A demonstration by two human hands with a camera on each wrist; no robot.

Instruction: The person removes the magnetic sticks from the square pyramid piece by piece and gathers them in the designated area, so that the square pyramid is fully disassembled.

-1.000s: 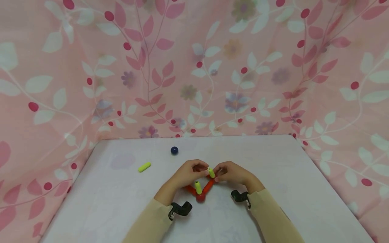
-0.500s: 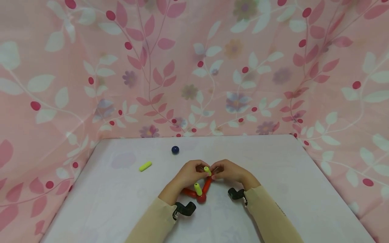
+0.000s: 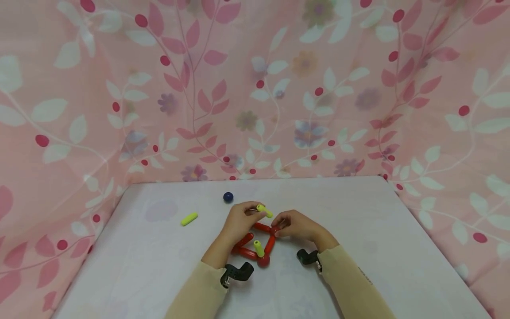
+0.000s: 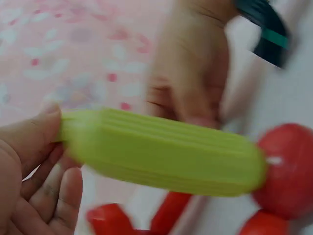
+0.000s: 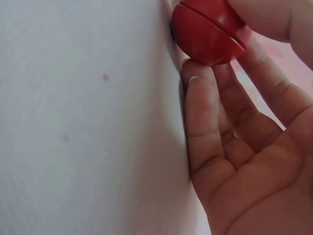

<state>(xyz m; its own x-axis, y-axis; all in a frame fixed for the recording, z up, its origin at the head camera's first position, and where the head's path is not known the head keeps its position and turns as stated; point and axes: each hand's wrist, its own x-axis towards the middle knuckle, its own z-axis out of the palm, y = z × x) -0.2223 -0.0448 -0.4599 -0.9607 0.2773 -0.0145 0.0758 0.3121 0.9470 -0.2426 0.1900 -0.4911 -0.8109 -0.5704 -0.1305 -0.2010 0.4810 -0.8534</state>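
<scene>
My left hand [image 3: 238,223] pinches one end of a yellow-green ribbed rod [image 3: 264,210], held tilted above a frame of red rods and red balls. Up close in the left wrist view, that rod [image 4: 161,152] crosses in front of the right hand. Thumb and fingers of my right hand [image 3: 299,226] grip the red ball [image 5: 210,32] at the frame's far right corner. Another yellow-green rod [image 3: 259,249] stands up from the near red ball [image 3: 263,260]. A red rod [image 3: 244,240] rises at the left corner; part of the frame's left side is hidden behind my left hand.
A loose yellow-green rod [image 3: 189,219] lies on the white table [image 3: 131,266] to the left. Farther back sits a dark blue ball [image 3: 228,197]. A pink floral curtain [image 3: 255,88] hangs behind the table.
My left hand has moved up and left with its yellow-green rod, away from the far right ball, and more of the red frame shows. The right hand stays at that ball.
</scene>
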